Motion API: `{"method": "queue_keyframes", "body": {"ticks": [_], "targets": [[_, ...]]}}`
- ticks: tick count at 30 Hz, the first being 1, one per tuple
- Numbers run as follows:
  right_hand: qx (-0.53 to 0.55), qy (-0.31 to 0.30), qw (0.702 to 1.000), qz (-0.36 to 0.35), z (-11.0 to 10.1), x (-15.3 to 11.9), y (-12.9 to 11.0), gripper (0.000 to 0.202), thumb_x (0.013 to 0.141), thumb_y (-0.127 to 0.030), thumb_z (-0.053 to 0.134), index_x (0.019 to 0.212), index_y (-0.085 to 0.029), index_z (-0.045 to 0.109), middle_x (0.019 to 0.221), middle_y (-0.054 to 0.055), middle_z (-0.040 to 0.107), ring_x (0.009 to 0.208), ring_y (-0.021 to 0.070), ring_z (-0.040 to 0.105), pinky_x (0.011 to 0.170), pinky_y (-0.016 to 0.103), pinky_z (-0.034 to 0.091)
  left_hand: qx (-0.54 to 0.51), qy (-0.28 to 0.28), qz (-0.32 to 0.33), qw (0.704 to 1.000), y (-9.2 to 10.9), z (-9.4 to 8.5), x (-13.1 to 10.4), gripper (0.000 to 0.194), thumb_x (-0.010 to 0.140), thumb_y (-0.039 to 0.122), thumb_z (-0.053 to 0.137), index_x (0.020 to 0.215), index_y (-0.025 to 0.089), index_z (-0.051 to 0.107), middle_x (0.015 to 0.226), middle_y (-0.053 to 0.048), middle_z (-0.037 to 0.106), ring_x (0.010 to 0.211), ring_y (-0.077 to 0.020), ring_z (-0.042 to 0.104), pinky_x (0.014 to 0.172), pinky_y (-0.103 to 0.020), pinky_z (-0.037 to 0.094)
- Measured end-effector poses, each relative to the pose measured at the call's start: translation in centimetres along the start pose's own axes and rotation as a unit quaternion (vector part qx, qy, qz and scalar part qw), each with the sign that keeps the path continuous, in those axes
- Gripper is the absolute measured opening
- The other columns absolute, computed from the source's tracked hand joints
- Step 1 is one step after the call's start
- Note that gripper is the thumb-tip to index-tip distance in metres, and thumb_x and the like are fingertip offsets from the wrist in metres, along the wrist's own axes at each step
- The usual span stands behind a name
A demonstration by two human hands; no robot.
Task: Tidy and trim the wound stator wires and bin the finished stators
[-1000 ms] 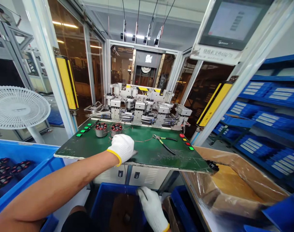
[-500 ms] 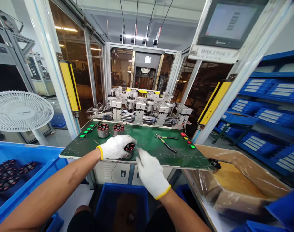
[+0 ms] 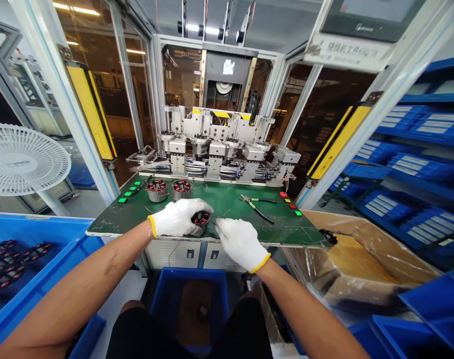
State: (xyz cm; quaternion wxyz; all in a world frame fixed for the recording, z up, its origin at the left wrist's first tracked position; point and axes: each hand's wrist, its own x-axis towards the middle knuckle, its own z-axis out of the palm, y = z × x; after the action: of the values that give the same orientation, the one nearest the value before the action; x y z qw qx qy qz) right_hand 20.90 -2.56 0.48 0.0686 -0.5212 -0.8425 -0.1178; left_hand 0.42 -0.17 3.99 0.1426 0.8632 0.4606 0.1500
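Note:
My left hand [image 3: 179, 217], in a white glove, is wrapped round a motor stator [image 3: 201, 222] near the front edge of the green worktop [image 3: 114, 222]. The stator's dark slotted top with red windings faces up; my fingers cover its left side. Just right of it, my right hand [image 3: 242, 243], also gloved, is closed in a pinch. Whatever lies between those fingertips is too small to make out. Two more wound stators, one on the left [image 3: 157, 191] and one beside it [image 3: 181, 189], stand behind my left hand with thin wire ends sticking out. Wire cutters [image 3: 259, 208] lie to the right, handles spread.
A winding machine [image 3: 215, 149] spans the worktop's back. Green buttons [image 3: 129, 194] sit at the left, coloured buttons [image 3: 293, 206] at the right. A blue bin [image 3: 10, 229] of stators stands left, a plastic-lined carton [image 3: 365, 259] right, a blue crate [image 3: 159, 304] below.
My right hand has drawn slightly right, away from the stator, its fingers now pinched together. My left hand keeps its hold. The camera view has tilted downward.

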Motion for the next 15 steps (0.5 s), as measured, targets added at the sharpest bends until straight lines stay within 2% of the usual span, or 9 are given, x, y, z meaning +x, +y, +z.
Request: {"method": "queue_keyframes", "body": {"ticks": [4,7,9,11,13,15], "targets": [[-0.074,-0.048,0.996,-0.032,-3.0,-0.8,2.4,0.024,0.095,-0.025,0.043,0.096,-0.022,0.066,0.078,0.007,0.067,0.072,0.025,0.064,0.063,0.031,0.042,-0.007,-0.008,-0.023,1.0,0.0,-0.6,-0.2,0.056,0.064,0.032,0.067,0.119,0.035,0.058,0.126,0.004,0.06,0.109,-0.0226,0.058,0.09,-0.031,0.044],[-0.115,-0.031,0.991,-0.059,-6.0,-1.0,3.0,0.023,0.092,-0.021,0.043,0.091,-0.018,0.066,0.077,0.009,0.065,0.072,0.0243,0.063,0.064,0.032,0.041,-0.027,-0.021,-0.056,0.998,-0.1,-0.7,0.2,0.058,0.058,0.029,0.07,0.115,0.033,0.061,0.113,0.005,0.066,0.1,-0.0208,0.062,0.083,-0.027,0.047],[-0.133,0.019,0.987,-0.089,-7.7,-0.6,2.2,0.02,0.088,-0.017,0.044,0.087,-0.017,0.064,0.079,0.011,0.064,0.072,0.0251,0.062,0.063,0.033,0.04,-0.04,-0.032,-0.089,0.995,-0.2,-0.4,0.9,0.057,0.053,0.027,0.072,0.11,0.03,0.065,0.099,0.004,0.069,0.087,-0.0195,0.065,0.072,-0.024,0.048],[-0.141,0.066,0.98,-0.121,-8.7,0.5,0.5,0.019,0.085,-0.015,0.044,0.086,-0.015,0.063,0.079,0.012,0.063,0.072,0.027,0.061,0.06,0.034,0.041,-0.027,-0.008,-0.123,0.992,-0.1,0.5,1.6,0.051,0.051,0.03,0.074,0.102,0.025,0.068,0.088,0.002,0.07,0.077,-0.0208,0.065,0.065,-0.026,0.048],[-0.134,0.085,0.975,-0.152,-9.1,2.5,-1.3,0.02,0.085,-0.016,0.044,0.088,-0.012,0.062,0.081,0.014,0.063,0.073,0.029,0.062,0.058,0.035,0.043,0.002,0.046,-0.137,0.99,0.1,1.6,2.1,0.046,0.053,0.031,0.074,0.098,0.02,0.069,0.088,-0.005,0.071,0.079,-0.0256,0.065,0.069,-0.031,0.049],[-0.112,0.08,0.975,-0.175,-9.0,4.7,-2.8,0.018,0.084,-0.015,0.046,0.089,-0.009,0.063,0.082,0.016,0.064,0.077,0.0299,0.063,0.059,0.035,0.046,0.021,0.096,-0.122,0.988,0.1,2.7,2.3,0.042,0.06,0.029,0.07,0.1,0.016,0.069,0.095,-0.011,0.071,0.091,-0.0311,0.064,0.078,-0.037,0.049]]}}
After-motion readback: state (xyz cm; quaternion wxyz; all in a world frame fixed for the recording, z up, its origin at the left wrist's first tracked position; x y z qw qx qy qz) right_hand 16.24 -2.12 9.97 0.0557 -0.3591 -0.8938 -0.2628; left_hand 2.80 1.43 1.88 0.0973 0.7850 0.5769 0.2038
